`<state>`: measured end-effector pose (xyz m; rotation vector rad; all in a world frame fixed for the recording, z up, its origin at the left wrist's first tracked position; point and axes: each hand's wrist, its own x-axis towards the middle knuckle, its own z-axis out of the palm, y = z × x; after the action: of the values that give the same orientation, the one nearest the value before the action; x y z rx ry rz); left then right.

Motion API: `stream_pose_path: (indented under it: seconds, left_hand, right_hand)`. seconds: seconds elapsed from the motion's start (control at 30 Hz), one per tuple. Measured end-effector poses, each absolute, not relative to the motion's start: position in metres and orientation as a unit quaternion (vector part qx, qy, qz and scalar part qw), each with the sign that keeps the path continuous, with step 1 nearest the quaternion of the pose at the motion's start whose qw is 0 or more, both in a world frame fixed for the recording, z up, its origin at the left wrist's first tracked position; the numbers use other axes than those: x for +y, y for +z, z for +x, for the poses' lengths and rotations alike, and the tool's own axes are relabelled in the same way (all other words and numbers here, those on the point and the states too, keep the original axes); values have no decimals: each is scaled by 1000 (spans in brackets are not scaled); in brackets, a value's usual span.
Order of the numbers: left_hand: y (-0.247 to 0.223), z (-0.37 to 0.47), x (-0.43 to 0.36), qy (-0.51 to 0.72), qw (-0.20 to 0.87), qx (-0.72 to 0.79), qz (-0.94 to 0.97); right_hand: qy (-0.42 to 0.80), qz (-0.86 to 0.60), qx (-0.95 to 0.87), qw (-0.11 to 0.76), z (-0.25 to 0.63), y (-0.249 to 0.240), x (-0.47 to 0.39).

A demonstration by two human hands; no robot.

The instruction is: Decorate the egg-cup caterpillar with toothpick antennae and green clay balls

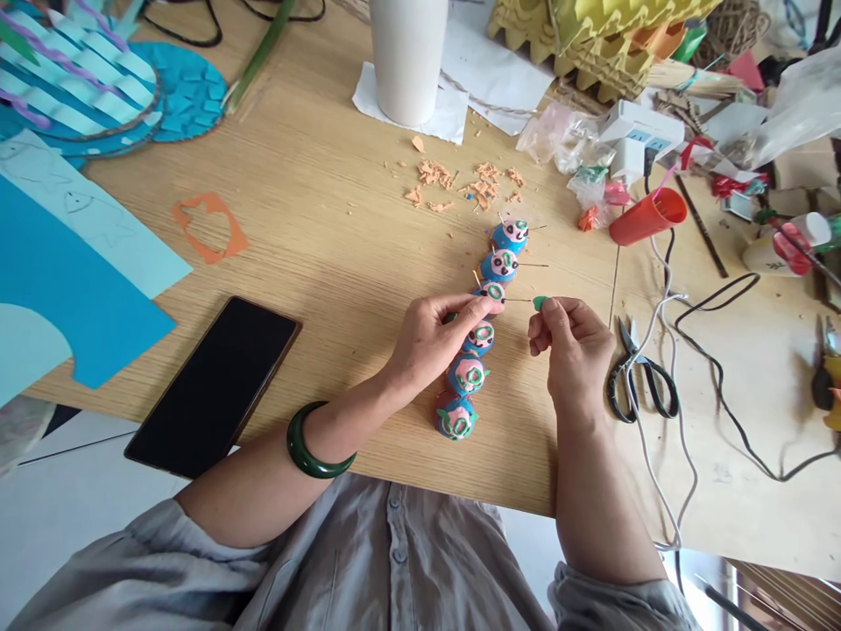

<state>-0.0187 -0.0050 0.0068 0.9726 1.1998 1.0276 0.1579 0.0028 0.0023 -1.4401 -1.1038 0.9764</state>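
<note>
A row of several small blue balls with pink faces and green trim (469,375) runs up the table in front of me. My left hand (434,337) has its fingers closed on one blue-and-pink ball (494,293) in the middle of the row, thumb on its face. A thin dark stick (518,301) juts from that ball to the right. My right hand (578,342) pinches a small green piece (540,303), close to the stick's tip; whether they touch I cannot tell. The two farthest balls (510,235) also bear thin sticks.
Black-handled scissors (640,381) lie right of my right hand among white and black cables. A phone (214,386) lies at left beside blue card (85,289). Orange shavings (437,173), a white cup (408,61) and a red cup (647,216) are farther back.
</note>
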Motion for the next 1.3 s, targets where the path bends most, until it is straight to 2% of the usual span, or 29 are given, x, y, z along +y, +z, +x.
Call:
stream_pose_path:
  seconds: [0.37, 0.63, 1.13, 1.3]
  left_hand:
    - [8, -18, -6, 439, 616, 515, 403]
    - [10, -19, -5, 422, 622, 518, 407]
    - [8, -18, -5, 440, 625, 508, 397]
    - [12, -19, -3, 441, 684, 468, 345]
  right_hand:
    - [377, -633, -484, 472, 150, 8, 4]
    - [312, -656, -524, 444, 149, 1, 7]
    - [411, -633, -451, 476, 147, 0, 11]
    - [420, -630, -453, 470, 148, -1, 11]
